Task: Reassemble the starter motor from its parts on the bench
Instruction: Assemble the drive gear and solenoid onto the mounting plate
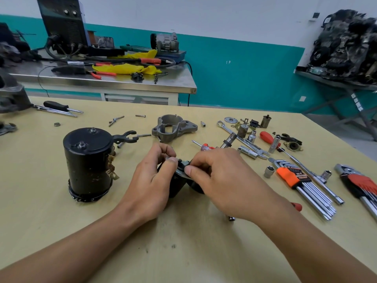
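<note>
One wide-angle camera, worn on the person's head, looks forward and down across the bench (51, 211). It sits close over the near edge, at the frame's bottom. Farther off it takes in a steel table (177, 80) and the wall (244, 78) behind.

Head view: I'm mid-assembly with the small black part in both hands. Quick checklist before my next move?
1. Grip: left hand holds the black part: ok.
2. Second hold: right hand pinches its top edge: ok.
3. Seating of pieces under the fingers: cannot tell, hidden.
4. Motor body upright on the bench, apart from both hands: ok.
5. Grey housing lying free behind the hands: ok.
6. Hex key set unobstructed at right: ok.
</note>
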Tool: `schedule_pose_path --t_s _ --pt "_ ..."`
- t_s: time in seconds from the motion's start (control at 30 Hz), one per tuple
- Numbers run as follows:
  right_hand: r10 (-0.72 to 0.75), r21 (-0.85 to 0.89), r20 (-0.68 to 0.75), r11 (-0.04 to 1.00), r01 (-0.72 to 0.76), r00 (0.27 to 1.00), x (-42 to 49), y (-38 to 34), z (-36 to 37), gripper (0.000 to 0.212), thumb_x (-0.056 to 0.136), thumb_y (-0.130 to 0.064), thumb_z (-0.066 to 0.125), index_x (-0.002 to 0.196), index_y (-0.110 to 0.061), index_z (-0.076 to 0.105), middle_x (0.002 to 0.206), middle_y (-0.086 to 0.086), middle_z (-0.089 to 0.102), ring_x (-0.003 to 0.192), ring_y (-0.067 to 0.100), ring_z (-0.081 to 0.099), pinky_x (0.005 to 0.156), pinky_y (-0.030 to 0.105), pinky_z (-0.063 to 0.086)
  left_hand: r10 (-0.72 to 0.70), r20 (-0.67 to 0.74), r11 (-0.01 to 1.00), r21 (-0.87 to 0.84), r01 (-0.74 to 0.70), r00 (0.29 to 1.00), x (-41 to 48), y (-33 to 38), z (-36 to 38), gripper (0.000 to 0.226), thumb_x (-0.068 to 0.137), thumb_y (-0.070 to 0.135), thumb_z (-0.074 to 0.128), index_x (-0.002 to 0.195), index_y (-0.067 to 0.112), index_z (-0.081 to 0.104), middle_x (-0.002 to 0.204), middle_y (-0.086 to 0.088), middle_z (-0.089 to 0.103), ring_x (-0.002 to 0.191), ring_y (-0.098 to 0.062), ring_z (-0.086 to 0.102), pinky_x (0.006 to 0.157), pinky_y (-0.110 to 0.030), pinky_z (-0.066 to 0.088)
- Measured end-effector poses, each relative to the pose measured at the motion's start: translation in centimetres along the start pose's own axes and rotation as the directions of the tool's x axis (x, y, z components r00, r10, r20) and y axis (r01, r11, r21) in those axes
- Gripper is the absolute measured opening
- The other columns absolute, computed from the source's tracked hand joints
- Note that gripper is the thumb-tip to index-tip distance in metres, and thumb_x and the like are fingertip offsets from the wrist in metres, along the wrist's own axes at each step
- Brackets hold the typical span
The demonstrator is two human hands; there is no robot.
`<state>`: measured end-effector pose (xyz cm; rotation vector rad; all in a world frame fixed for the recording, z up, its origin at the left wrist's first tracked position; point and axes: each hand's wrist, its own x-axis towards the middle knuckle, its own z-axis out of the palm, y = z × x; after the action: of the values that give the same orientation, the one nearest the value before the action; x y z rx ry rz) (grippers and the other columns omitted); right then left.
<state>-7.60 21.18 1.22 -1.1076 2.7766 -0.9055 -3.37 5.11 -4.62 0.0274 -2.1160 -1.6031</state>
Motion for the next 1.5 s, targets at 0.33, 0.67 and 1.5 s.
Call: schedule_pose_path --t_s 0.33,0.67,1.5 --pt "0.008 0.109 0.038 0.994 -0.012 0.999 0.3 0.7 -0.8 0.013 0.095 -0.024 0.063 0.099 -0.026 0.076 0.081 -0.012 0.072 0.078 0.001 0.063 0.067 0.019 0.051 0.011 -0.004 1.000 0.005 -0.011 1.000 0.1 -0.1 0.0 0.010 0.086 0.037 0.044 0.087 0.034 0.054 0.068 0.014 0.057 0.061 -0.003 0.047 0.052 -0.017 0.038" --pt "-0.028 -0.021 -0.002 0.999 0.028 1.000 0.1 0.3 -0.5 0.022 0.098 -0.041 0.056 0.095 -0.025 0.071 0.078 -0.007 0.068 0.072 0.010 0.061 0.068 0.040 0.054 -0.002 0.006 1.000 -0.002 0.002 1.000 0.1 -0.1 0.0 0.011 0.085 0.039 0.044 0.087 0.035 0.054 0.069 0.011 0.056 0.061 -0.005 0.047 0.053 -0.021 0.040" --pt "0.151 -0.374 0.009 0.917 -0.137 0.989 7.7 7.5 -4.1 0.046 0.083 -0.056 0.069 0.121 -0.031 0.065 0.114 -0.013 0.064 0.112 0.014 0.055 0.102 0.047 0.040 -0.042 -0.098 0.996 0.077 0.050 0.994 1.1 -0.7 -1.5 0.017 0.084 0.039 0.041 0.088 0.030 0.055 0.069 0.017 0.054 0.063 -0.002 0.045 0.063 -0.037 0.037"
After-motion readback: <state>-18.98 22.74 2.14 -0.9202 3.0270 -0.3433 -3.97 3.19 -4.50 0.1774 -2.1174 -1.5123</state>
